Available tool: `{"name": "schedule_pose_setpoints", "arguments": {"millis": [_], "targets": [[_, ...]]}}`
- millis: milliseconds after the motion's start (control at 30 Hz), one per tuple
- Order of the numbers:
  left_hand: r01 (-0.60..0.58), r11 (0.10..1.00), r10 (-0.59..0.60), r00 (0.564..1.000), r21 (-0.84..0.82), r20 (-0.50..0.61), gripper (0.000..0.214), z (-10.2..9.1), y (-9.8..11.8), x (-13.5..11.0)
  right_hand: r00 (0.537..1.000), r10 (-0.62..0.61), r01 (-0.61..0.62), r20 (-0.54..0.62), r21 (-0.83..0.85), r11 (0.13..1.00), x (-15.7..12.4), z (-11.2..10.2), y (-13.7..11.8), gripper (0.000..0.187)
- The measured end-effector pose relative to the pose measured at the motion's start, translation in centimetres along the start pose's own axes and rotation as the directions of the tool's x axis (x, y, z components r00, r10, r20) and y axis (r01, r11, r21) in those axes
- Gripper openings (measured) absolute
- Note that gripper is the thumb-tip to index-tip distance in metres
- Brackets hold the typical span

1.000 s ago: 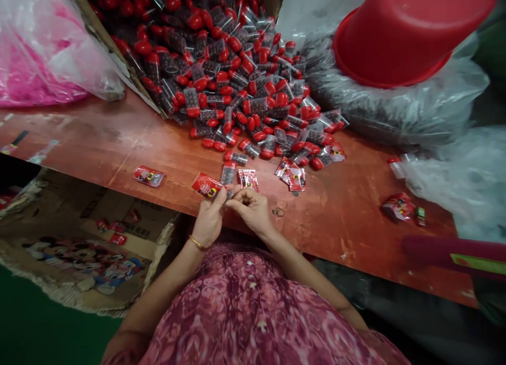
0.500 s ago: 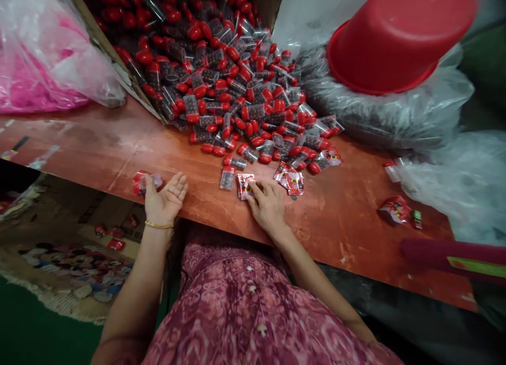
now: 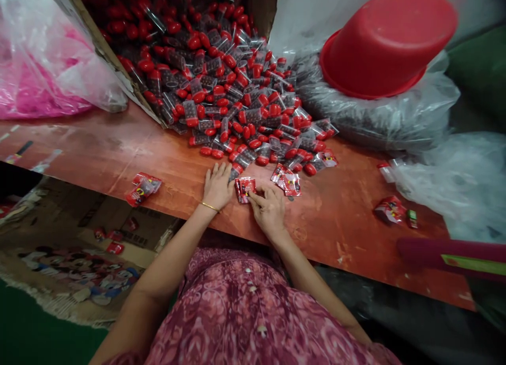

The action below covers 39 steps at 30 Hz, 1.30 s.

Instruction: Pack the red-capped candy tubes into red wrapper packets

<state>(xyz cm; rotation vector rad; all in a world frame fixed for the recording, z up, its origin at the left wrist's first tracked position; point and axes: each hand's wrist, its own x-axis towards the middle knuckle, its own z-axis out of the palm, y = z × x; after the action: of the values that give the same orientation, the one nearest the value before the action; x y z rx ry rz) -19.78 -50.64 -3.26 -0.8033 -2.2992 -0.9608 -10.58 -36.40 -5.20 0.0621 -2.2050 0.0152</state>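
My left hand (image 3: 218, 188), with a thin gold bangle at the wrist, lies palm down on the table, fingers apart. Beside its fingertips is a clear tube with a red cap (image 3: 236, 170), partly hidden by the hand. Just right of that, a small shiny red printed packet (image 3: 245, 186) lies flat. The thumb and fingers of my right hand (image 3: 269, 209) close on the packet's lower right edge. Two or more similar red packets (image 3: 291, 184) lie beyond my right hand, overlapping. A large heap of red-capped tubes (image 3: 245, 115) spills towards both hands.
The heap comes out of a cardboard box (image 3: 264, 9) on the reddish table (image 3: 324, 223). More red packets (image 3: 144, 188) sit at the left front edge. A red tub (image 3: 389, 43) rests upside down on a plastic bag (image 3: 363, 117). A maroon roll (image 3: 438, 254) lies right.
My left hand has moved right from beside the left packets, turning palm down beside the tube near the red packet. That tube has shifted towards the heap. My right hand stays at the packet.
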Motion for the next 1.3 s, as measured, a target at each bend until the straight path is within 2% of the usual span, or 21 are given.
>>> {"name": "schedule_pose_setpoints", "arguments": {"millis": [67,133,200,233,267,333,400,500,533,600,667,700,767,833,900,967,1033,1133,1233,1300], "targets": [[-0.003,1.000,0.003,1.000,0.009,-0.015,0.053,-0.5,0.0,0.4,1.000,-0.007,0.007,-0.012,0.000,1.000,0.0,0.1,0.0,0.021],[0.010,1.000,-0.014,0.992,-0.028,-0.129,0.054,-1.2,0.5,0.0,0.998,-0.019,0.019,-0.053,-0.003,1.000,0.1,-0.1,0.0,0.021],[0.008,0.991,-0.041,0.971,-0.136,-0.237,0.047,-1.9,1.4,-1.0,0.992,-0.041,0.040,-0.123,-0.006,0.999,0.1,-0.6,0.0,0.020],[0.019,0.977,-0.073,0.966,-0.213,-0.248,0.040,-2.2,2.0,-1.7,0.986,-0.055,0.054,-0.160,-0.009,0.999,0.1,-1.0,0.0,0.020],[0.049,0.954,-0.119,0.967,-0.295,-0.224,0.034,-2.4,2.6,-2.3,0.979,-0.067,0.066,-0.191,-0.014,0.998,0.1,-1.4,-0.1,0.020],[0.140,0.879,-0.206,0.974,-0.455,-0.098,0.032,-2.5,3.5,-3.4,0.971,-0.095,0.095,-0.217,-0.013,0.995,0.2,-2.2,-0.3,0.021],[0.181,0.772,-0.223,0.975,-0.609,0.008,0.033,-2.2,4.0,-3.9,0.974,-0.097,0.107,-0.203,0.038,0.993,0.3,-2.8,-0.7,0.021],[0.143,0.598,-0.233,0.972,-0.789,-0.001,0.030,-1.4,3.7,-4.0,0.988,0.027,0.020,-0.152,0.296,0.955,0.4,-2.8,-1.8,0.019],[0.131,0.559,-0.264,0.964,-0.819,-0.025,0.029,-1.1,3.5,-4.0,0.989,0.103,-0.049,-0.107,0.421,0.905,0.4,-2.7,-2.2,0.025],[0.122,0.517,-0.314,0.948,-0.847,-0.056,0.026,-0.7,3.3,-4.3,0.977,0.204,-0.191,0.053,0.633,0.751,0.4,-2.4,-2.9,0.030],[0.122,0.494,-0.342,0.938,-0.861,-0.063,0.025,-0.5,3.3,-4.9,0.961,0.193,-0.277,0.199,0.720,0.636,0.4,-2.2,-3.3,0.029],[0.128,0.474,-0.357,0.932,-0.871,-0.057,0.025,-0.5,3.4,-5.3,0.959,0.173,-0.284,0.227,0.725,0.628,0.5,-2.2,-3.5,0.032],[0.161,0.372,-0.400,0.917,-0.914,-0.001,0.026,-0.6,3.6,-5.8,0.969,0.144,-0.243,0.199,0.694,0.678,0.6,-2.2,-3.7,0.038],[0.230,0.174,-0.437,0.889,-0.958,0.134,0.030,-0.8,3.6,-6.2,0.982,0.103,-0.180,0.156,0.646,0.742,0.8,-2.1,-3.8,0.038],[0.321,-0.051,-0.439,0.843,-0.946,0.310,0.035,-1.3,3.3,-6.2,0.985,0.018,-0.121,0.170,0.621,0.775,1.3,-1.8,-3.9,0.034],[0.365,-0.188,-0.454,0.791,-0.912,0.411,0.041,-1.8,2.6,-6.0,0.973,-0.073,-0.078,0.221,0.604,0.793,2.3,-1.6,-4.1,0.031],[0.329,-0.225,-0.526,0.751,-0.917,0.399,0.044,-2.4,1.6,-5.7,0.962,-0.089,-0.059,0.258,0.515,0.855,3.9,-1.4,-4.4,0.034],[0.239,-0.195,-0.628,0.715,-0.951,0.308,0.044,-3.1,0.3,-5.2,0.969,0.065,-0.104,0.236,0.154,0.983,7.2,-1.0,-5.1,0.046],[0.215,-0.188,-0.650,0.704,-0.958,0.285,0.045,-3.6,-0.5,-5.0,0.956,0.178,-0.132,0.232,-0.201,0.971,10.0,0.1,-5.9,0.060],[0.220,-0.205,-0.655,0.693,-0.954,0.300,0.045,-3.8,-0.7,-5.0,0.943,0.170,-0.082,0.288,-0.293,0.952,11.1,0.9,-6.5,0.061]]}}
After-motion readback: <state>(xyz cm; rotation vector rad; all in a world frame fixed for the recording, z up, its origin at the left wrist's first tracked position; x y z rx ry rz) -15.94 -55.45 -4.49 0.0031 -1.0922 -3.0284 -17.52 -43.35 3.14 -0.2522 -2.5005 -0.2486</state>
